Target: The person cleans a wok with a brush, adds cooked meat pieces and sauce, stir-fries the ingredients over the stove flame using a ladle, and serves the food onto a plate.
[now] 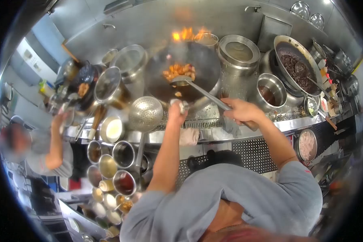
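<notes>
A steel bench (209, 134) curves across in front of the cook, and off to the left a second person (58, 155) works at another pan. The big dark wok (207, 66) sits straight ahead of the cook, with flames (186, 34) licking up behind its far rim. To the right, a wide basin (319, 76) tilts toward us, dark food and a scoop inside. A strainer (146, 114) lies flat at the near left of the wok. The ladle (207, 95) slants into the wok — its bowl right against the food (179, 71), chunky brown-orange pieces heaped mid-wok. The right hand (244, 111) is wrapped firmly round the ladle's handle. The left hand (177, 113) is closed on a pale cloth (184, 106) at the wok's near rim — whether it grips metal underneath, I can't tell.
</notes>
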Tool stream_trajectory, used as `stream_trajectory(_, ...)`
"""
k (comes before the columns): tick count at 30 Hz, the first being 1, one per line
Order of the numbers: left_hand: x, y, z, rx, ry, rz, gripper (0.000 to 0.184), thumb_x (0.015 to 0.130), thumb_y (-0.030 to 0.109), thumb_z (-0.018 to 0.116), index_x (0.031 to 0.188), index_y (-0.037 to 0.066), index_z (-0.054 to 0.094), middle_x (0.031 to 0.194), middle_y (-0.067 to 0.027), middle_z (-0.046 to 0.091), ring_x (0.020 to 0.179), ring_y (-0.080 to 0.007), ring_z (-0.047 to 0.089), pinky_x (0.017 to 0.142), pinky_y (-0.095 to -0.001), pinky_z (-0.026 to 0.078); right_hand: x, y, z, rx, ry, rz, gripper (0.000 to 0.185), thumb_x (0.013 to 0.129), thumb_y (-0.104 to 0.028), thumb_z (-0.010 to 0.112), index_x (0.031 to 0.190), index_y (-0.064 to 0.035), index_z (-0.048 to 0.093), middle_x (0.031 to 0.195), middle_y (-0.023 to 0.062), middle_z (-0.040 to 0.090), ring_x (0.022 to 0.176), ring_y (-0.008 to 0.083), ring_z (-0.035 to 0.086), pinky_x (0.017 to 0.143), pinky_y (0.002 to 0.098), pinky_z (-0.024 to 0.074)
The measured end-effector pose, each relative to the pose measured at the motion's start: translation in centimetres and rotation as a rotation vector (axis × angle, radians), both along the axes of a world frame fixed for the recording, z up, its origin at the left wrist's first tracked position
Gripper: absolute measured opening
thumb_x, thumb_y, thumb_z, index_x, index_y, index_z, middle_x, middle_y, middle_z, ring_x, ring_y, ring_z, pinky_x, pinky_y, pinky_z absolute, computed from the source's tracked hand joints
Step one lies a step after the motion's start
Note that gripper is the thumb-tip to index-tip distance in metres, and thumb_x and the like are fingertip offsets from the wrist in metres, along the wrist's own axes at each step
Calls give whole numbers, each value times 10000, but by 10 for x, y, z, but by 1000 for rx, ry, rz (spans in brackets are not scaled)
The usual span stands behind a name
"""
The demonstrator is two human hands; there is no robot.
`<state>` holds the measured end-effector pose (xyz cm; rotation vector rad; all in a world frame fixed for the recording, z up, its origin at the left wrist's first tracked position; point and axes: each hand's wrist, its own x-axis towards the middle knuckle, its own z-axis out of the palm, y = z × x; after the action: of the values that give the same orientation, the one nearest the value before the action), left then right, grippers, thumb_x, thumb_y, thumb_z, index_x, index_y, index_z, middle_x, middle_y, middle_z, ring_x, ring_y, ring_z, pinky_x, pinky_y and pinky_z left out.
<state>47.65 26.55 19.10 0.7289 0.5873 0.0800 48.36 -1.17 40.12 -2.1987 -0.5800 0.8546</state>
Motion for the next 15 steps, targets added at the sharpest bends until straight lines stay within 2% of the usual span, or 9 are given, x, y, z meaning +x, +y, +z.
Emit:
stream_trajectory(5, 12, -16, 63, -46, 87, 18, 123, 866, 205, 562, 958, 125, 546, 918, -52, 589, 872, -212, 559, 703, -390, 450, 31, 7, -20, -52, 5, 97, 555, 811, -153, 582, 1333, -23, 444, 650, 59, 565, 474, 135, 535, 446, 292, 445)
stream_trajectory(8, 2, -20, -1, -19, 124, 20, 146, 892, 237, 522, 1002, 145, 547, 876, -49, 611, 795, -207, 588, 571, -326, 458, 49, 36, -70, -119, -91, 62, 547, 813, -136, 549, 1333, -15, 432, 655, 88, 578, 483, 175, 558, 471, 330, 469)
stream_trajectory(9, 7, -22, -10, 0, 107, 22, 161, 905, 253, 502, 1025, 155, 548, 856, -47, 622, 756, -204, 602, 506, -294, 462, 48, 43, -74, -123, -247, 27, 525, 808, -133, 538, 1307, -6, 435, 749, 147, 610, 510, 203, 590, 529, 353, 496)
stream_trajectory(10, -13, -39, -1, 105, 161, 14, 223, 917, 291, 501, 1092, 159, 539, 884, -44, 638, 811, -198, 620, 557, -333, 478, 48, 45, -76, -119, -407, -19, 504, 802, -131, 526, 1280, 2, 438, 843, 206, 641, 537, 231, 621, 587, 376, 522)
stream_trajectory(11, -26, -47, -18, 26, 158, 76, 229, 888, 178, 521, 1095, 83, 543, 1001, -84, 616, 861, -245, 631, 674, -402, 533, 41, 33, -81, -66, -508, -24, 539, 814, -136, 531, 1317, 4, 396, 872, 260, 626, 631, 293, 644, 623, 403, 521)
stream_trajectory(12, -43, -60, 13, -6, 181, 128, 246, 877, 179, 526, 1109, 98, 537, 992, -79, 620, 868, -237, 630, 656, -412, 511, 14, 25, -26, -8, -100, -167, 568, 826, -143, 538, 1352, -12, 370, 899, 271, 624, 737, 339, 646, 677, 426, 516)
stream_trajectory(13, -38, -54, 4, 0, 179, 127, 246, 877, 179, 526, 1109, 98, 537, 992, -79, 620, 868, -237, 630, 656, -412, 511, 6, 8, -28, 55, -81, -191, 596, 836, -164, 543, 1383, -35, 346, 921, 260, 630, 779, 374, 636, 731, 438, 507)
stream_trajectory(14, -37, -44, -12, 152, 69, 85, 238, 867, 178, 533, 1094, 106, 542, 983, -75, 620, 854, -229, 625, 638, -408, 494, 4, -12, -60, 110, -200, -156, 593, 841, -178, 550, 1385, -47, 351, 927, 238, 638, 725, 367, 637, 692, 436, 509)
stream_trajectory(15, -27, -38, -4, 107, 98, 100, 204, 862, 181, 538, 1055, 115, 549, 959, -67, 617, 835, -215, 612, 639, -398, 479, 0, -22, -78, 111, -181, -155, 593, 841, -178, 550, 1385, -47, 351, 927, 238, 638, 725, 367, 637, 692, 436, 509)
